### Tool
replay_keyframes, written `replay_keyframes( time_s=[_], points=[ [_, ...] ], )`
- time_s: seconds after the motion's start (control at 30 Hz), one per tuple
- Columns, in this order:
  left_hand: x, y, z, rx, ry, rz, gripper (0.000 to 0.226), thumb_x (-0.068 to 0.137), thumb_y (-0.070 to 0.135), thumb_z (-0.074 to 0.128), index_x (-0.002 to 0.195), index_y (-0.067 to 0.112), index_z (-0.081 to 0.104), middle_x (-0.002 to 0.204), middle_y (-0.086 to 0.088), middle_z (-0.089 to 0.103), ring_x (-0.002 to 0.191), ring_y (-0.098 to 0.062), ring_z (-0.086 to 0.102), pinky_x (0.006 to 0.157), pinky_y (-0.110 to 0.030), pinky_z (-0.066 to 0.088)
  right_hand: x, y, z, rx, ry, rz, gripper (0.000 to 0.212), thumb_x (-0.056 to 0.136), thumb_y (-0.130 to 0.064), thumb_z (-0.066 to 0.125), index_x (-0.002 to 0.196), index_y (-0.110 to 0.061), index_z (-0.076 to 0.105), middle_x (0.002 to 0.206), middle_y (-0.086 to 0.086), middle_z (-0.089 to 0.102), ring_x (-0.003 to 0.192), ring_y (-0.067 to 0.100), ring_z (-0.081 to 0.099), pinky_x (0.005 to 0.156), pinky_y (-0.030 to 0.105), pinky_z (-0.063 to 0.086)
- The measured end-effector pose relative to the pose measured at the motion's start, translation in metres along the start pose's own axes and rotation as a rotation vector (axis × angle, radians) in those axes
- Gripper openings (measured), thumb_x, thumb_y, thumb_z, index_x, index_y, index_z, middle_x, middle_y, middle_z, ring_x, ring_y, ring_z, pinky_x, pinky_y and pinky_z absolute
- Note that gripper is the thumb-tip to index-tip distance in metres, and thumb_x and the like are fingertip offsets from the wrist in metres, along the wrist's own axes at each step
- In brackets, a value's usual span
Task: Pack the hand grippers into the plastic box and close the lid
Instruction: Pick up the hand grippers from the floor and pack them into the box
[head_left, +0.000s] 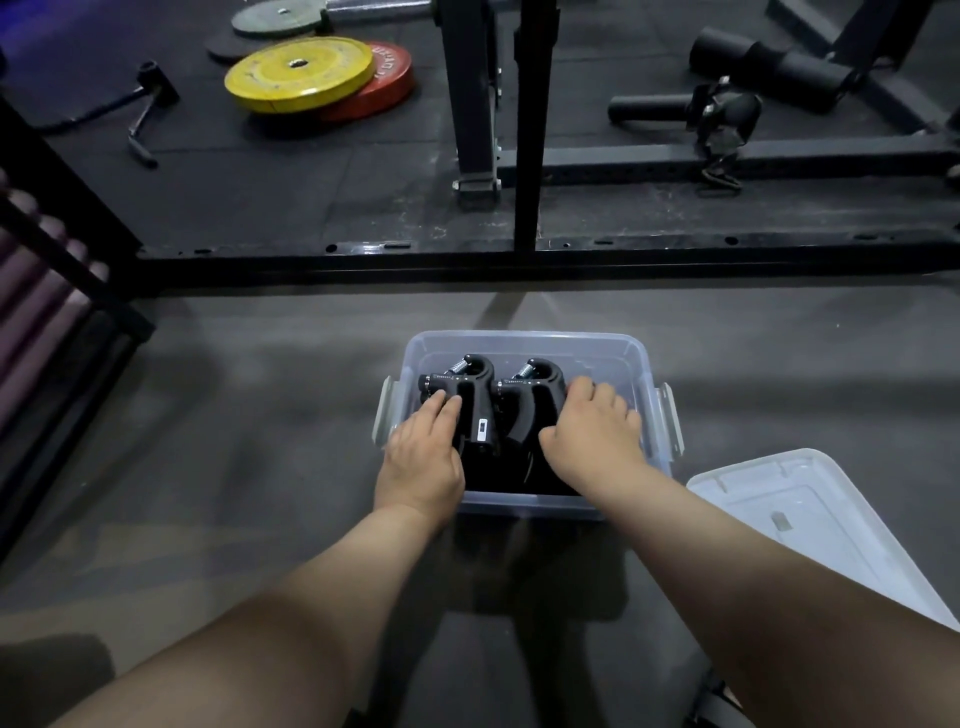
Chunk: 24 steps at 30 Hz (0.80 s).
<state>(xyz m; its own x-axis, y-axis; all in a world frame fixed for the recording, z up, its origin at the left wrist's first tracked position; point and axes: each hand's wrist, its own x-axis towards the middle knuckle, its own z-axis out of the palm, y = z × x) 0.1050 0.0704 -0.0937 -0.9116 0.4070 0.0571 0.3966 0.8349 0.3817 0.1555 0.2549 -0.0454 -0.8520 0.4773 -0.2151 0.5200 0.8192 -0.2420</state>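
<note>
There are two hand grippers (470, 402) showing, one plastic box (524, 503), one lid (810, 525), one left hand (423, 454), one right hand (597, 423), one yellow plate (298, 73) and one red plate (389, 78).

Nothing reads cleanly from where I stand. The red weight plate (387, 78) carries white lettering along its rim, half tucked under the yellow plate (298, 73) and too blurred to spell out. In the plastic box (524, 340), the left hand gripper (471, 399) shows a small white counter window on its handle and a row of fine pale scale marks near the spring. The right hand gripper (540, 395) shows similar marks, but no digit on either can be made out.
</note>
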Motion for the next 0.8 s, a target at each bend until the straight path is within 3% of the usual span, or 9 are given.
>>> replay_keyframes(
  time_s=[0.2, 0.27, 0.37, 0.5, 0.6, 0.67, 0.73, 0.8],
  points=[
    [0.001, 0.001, 0.002, 0.047, 0.006, 0.003, 0.063, 0.088, 0.036, 0.022, 0.140, 0.017, 0.049, 0.148, -0.007, 0.045, 0.135, -0.024, 0.042, 0.114, -0.039, 0.032, -0.006, 0.006, 0.013, -0.211, 0.092, -0.101, 0.045, 0.088, -0.038, 0.046, 0.126, -0.013, 0.043, 0.129, 0.012, 0.048, 0.115, 0.033, 0.042, 0.098, 0.044, 0.032],
    [0.001, 0.001, 0.002, 0.028, -0.011, -0.029, 0.055, 0.091, 0.032, 0.029, 0.142, 0.020, 0.046, 0.151, -0.003, 0.041, 0.136, -0.023, 0.040, 0.114, -0.038, 0.031, -0.008, 0.007, 0.018, -0.239, 0.053, -0.108, 0.050, 0.091, -0.038, 0.043, 0.135, -0.015, 0.035, 0.131, 0.012, 0.046, 0.117, 0.033, 0.040, 0.099, 0.045, 0.030],
    [0.004, 0.001, 0.001, -0.060, -0.031, -0.082, 0.057, 0.089, 0.011, 0.040, 0.144, 0.023, 0.044, 0.154, 0.004, 0.037, 0.137, -0.021, 0.038, 0.115, -0.035, 0.029, -0.008, 0.004, 0.023, -0.200, -0.043, -0.078, 0.058, 0.091, -0.028, 0.041, 0.144, -0.016, 0.020, 0.133, 0.013, 0.040, 0.120, 0.033, 0.034, 0.102, 0.045, 0.026],
    [0.004, 0.001, -0.002, -0.143, -0.032, -0.100, 0.063, 0.082, 0.002, 0.039, 0.140, 0.024, 0.049, 0.153, 0.005, 0.039, 0.139, -0.019, 0.037, 0.117, -0.034, 0.026, -0.004, 0.001, 0.013, -0.032, 0.037, 0.005, 0.048, 0.087, -0.035, 0.039, 0.131, -0.016, 0.040, 0.130, 0.012, 0.046, 0.119, 0.033, 0.039, 0.102, 0.047, 0.030],
    [0.003, 0.004, -0.004, -0.115, 0.008, -0.058, 0.057, 0.083, 0.012, 0.036, 0.136, 0.020, 0.054, 0.150, 0.000, 0.044, 0.138, -0.020, 0.039, 0.116, -0.038, 0.029, 0.003, 0.011, 0.008, 0.104, 0.148, 0.088, 0.041, 0.087, -0.033, 0.044, 0.123, -0.014, 0.048, 0.129, 0.013, 0.047, 0.119, 0.034, 0.040, 0.102, 0.046, 0.033],
    [0.002, 0.006, -0.004, -0.064, 0.036, -0.020, 0.054, 0.084, 0.022, 0.035, 0.134, 0.018, 0.057, 0.148, -0.003, 0.046, 0.136, -0.022, 0.042, 0.114, -0.040, 0.031, 0.007, 0.022, 0.012, 0.225, 0.073, 0.127, 0.047, 0.092, -0.032, 0.044, 0.135, -0.012, 0.041, 0.140, 0.016, 0.038, 0.127, 0.037, 0.037, 0.108, 0.047, 0.030],
    [0.003, 0.007, -0.003, -0.024, 0.027, -0.005, 0.053, 0.085, 0.025, 0.036, 0.133, 0.016, 0.059, 0.148, -0.004, 0.046, 0.135, -0.023, 0.043, 0.114, -0.039, 0.031, 0.009, 0.031, 0.016, 0.344, -0.111, 0.139, 0.059, 0.099, -0.040, 0.035, 0.152, -0.016, 0.024, 0.154, 0.017, 0.025, 0.138, 0.038, 0.030, 0.114, 0.047, 0.025],
    [0.004, 0.005, -0.001, -0.011, 0.029, 0.001, 0.053, 0.084, 0.024, 0.036, 0.129, 0.014, 0.062, 0.146, -0.005, 0.049, 0.133, -0.024, 0.046, 0.113, -0.040, 0.034, 0.010, 0.035, 0.019, 0.404, -0.243, 0.138, 0.063, 0.101, -0.046, 0.026, 0.157, -0.022, 0.009, 0.161, 0.012, 0.015, 0.144, 0.036, 0.024, 0.117, 0.049, 0.022]
  ],
)
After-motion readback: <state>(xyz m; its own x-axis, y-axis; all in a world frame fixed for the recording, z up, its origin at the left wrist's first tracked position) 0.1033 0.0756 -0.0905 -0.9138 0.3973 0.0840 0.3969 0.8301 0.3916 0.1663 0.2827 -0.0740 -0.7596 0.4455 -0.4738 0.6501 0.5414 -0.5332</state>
